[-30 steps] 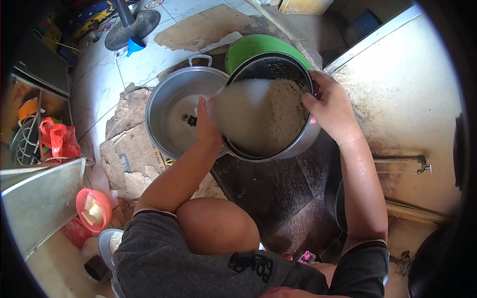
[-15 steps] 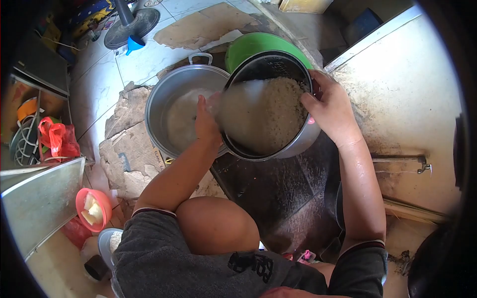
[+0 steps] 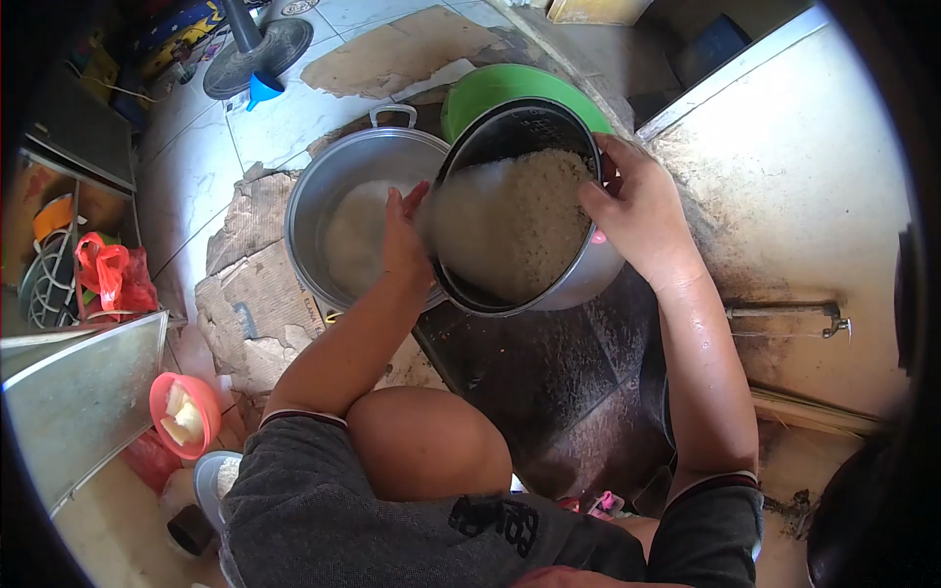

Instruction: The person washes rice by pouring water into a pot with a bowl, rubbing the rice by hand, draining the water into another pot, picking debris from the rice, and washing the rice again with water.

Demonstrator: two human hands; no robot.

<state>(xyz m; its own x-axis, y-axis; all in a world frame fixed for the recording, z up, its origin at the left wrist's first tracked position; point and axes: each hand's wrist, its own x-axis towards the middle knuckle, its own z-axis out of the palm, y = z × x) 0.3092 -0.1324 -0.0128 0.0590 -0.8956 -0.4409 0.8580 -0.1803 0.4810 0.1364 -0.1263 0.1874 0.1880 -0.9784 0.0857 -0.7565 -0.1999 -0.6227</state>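
Note:
A dark-lined pot is tilted to the left, its rim over the right side of a large silver pot. Pale grains lie in the tilted pot with cloudy liquid beside them. My right hand grips its right rim, thumb inside and fingers outside. Against the left edge of that pot is my left hand, fingers up and apart, over the silver pot. Pale, cloudy contents show in the silver pot. Behind both pots sits a green basin.
Torn cardboard lies under and left of the silver pot. A pink bowl with pale pieces stands at the lower left, near red plastic bags. A blue funnel is on the tiles. A tap juts from the right wall.
The tilted pot and my right hand have shifted slightly left. The grains and liquid in it have moved a little; my left hand stays at its left edge.

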